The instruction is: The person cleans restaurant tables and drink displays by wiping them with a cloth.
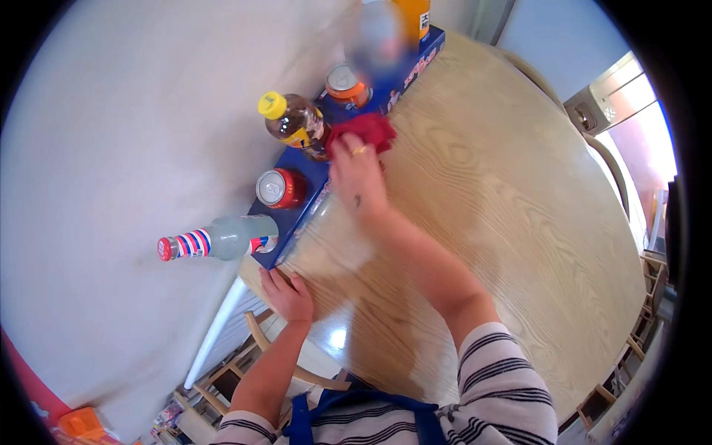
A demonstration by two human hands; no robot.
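A red cloth [377, 132] is bunched under the fingers of my right hand [358, 178], on the front edge of a long blue box [293, 226]. Right beside the cloth stands a dark bottle with a yellow cap [295, 122]. My left hand [289, 298] lies on the table with its fingers stretched toward the near end of the box, holding nothing. Close to that end, on the box, are a clear glass bottle with a red cap [233, 236] and a red can [278, 189]. Beyond the dark bottle is an orange can [346, 85].
The round wooden table [475, 170] extends to the right, with the box along the wall [133, 141]. A blurred pale shape [377, 41] and an orange container [417, 16] stand at the box's far end. A wooden chair [297, 371] is close below my left arm.
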